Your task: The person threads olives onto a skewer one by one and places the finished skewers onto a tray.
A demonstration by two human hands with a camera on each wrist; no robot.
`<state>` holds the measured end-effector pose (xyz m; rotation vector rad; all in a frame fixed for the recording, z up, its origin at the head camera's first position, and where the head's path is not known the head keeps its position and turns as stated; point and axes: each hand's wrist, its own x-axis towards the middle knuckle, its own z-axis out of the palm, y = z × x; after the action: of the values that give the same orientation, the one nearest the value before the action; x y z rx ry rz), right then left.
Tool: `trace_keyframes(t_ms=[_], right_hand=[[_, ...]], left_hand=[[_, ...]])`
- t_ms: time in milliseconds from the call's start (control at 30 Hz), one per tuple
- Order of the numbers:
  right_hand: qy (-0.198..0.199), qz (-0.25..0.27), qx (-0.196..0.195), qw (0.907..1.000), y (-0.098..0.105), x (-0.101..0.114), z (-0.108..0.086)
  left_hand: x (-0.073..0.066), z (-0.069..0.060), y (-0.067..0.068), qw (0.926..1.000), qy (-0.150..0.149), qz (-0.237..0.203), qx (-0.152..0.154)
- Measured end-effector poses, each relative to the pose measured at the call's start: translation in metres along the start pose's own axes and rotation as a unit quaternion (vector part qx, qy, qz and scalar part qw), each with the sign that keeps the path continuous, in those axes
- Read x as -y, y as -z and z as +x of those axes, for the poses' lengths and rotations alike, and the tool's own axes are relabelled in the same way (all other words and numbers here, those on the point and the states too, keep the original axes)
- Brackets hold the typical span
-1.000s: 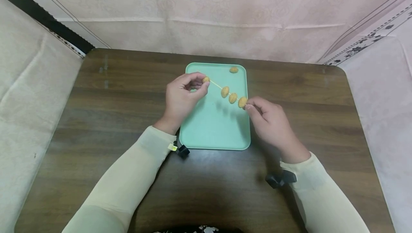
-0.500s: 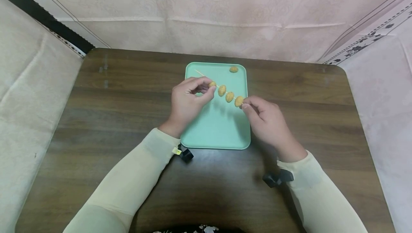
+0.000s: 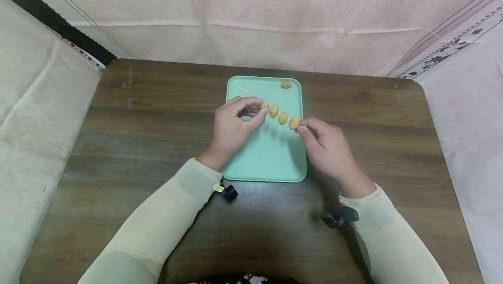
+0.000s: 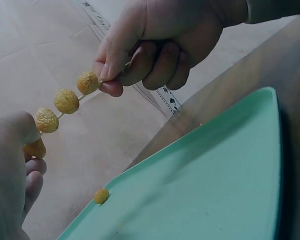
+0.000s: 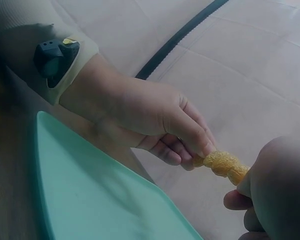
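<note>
A thin wooden skewer (image 3: 245,90) slants over the tray, its bare tip past my left hand at the far left. Several wrinkled, yellow-brown dried fruits (image 3: 283,118) are threaded on it. My left hand (image 3: 235,122) pinches the leftmost dried fruit (image 3: 264,105) between thumb and forefinger; that fruit is partly covered by them. My right hand (image 3: 328,146) pinches the skewer's near end, right beside the last dried fruit (image 3: 294,123). In the left wrist view, short lengths of skewer (image 4: 81,97) show between the fruits.
Below the hands lies a mint-green tray (image 3: 267,162) on a brown wooden table (image 3: 157,122). One loose dried fruit (image 3: 286,84) lies near the tray's far edge. Pale cloth (image 3: 251,18) hangs behind the table. Each wrist wears a small black camera (image 3: 229,193).
The left hand has slid its dried fruit along the skewer toward the others, right and nearer. The skewer's tip now sticks out beyond that hand. The right hand has barely moved.
</note>
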<state>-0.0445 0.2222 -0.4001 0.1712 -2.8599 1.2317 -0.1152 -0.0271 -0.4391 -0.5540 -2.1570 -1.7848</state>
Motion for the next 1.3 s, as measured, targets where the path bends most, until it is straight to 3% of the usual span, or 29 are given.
trace_keyframes(t_ms=[233, 300, 367, 467, 567, 667, 733, 867, 1000, 1100, 1200, 1300], right_hand=[[-0.032, -0.003, -0.022, 0.9992, 0.010, -0.009, 0.003], [-0.042, 0.002, -0.030, 0.9987, 0.014, -0.013, 0.005], [-0.051, 0.005, -0.040, 0.9978, 0.017, -0.017, 0.008], [-0.067, 0.006, -0.059, 0.9960, 0.023, -0.024, 0.011], [-0.084, 0.006, -0.081, 0.9931, 0.028, -0.028, 0.012], [-0.095, 0.012, -0.093, 0.9910, 0.031, -0.029, 0.014], [-0.096, 0.019, -0.095, 0.9907, 0.031, -0.029, 0.014], [-0.089, 0.027, -0.093, 0.9914, 0.031, -0.027, 0.015], [-0.082, 0.029, -0.088, 0.9924, 0.031, -0.026, 0.015], [-0.080, 0.029, -0.084, 0.9929, 0.031, -0.026, 0.015], [-0.086, 0.027, -0.082, 0.9926, 0.033, -0.028, 0.013], [-0.094, 0.023, -0.085, 0.9916, 0.036, -0.030, 0.009]], left_hand=[[-0.007, 0.022, -0.003, 0.9943, -0.009, 0.084, 0.065], [-0.008, 0.032, -0.004, 0.9893, 0.001, 0.119, 0.084], [-0.007, 0.043, -0.007, 0.9797, 0.017, 0.165, 0.112], [0.000, 0.061, -0.017, 0.9512, 0.035, 0.249, 0.179], [0.010, 0.078, -0.032, 0.9069, 0.053, 0.327, 0.260], [0.019, 0.093, -0.047, 0.8685, 0.067, 0.379, 0.312], [0.025, 0.102, -0.055, 0.8522, 0.073, 0.401, 0.328], [0.034, 0.114, -0.066, 0.8305, 0.065, 0.434, 0.343], [0.041, 0.118, -0.069, 0.8211, 0.052, 0.447, 0.352], [0.045, 0.119, -0.069, 0.8230, 0.052, 0.446, 0.348], [0.048, 0.120, -0.069, 0.8338, 0.065, 0.429, 0.341], [0.048, 0.118, -0.067, 0.8597, 0.080, 0.382, 0.330]])
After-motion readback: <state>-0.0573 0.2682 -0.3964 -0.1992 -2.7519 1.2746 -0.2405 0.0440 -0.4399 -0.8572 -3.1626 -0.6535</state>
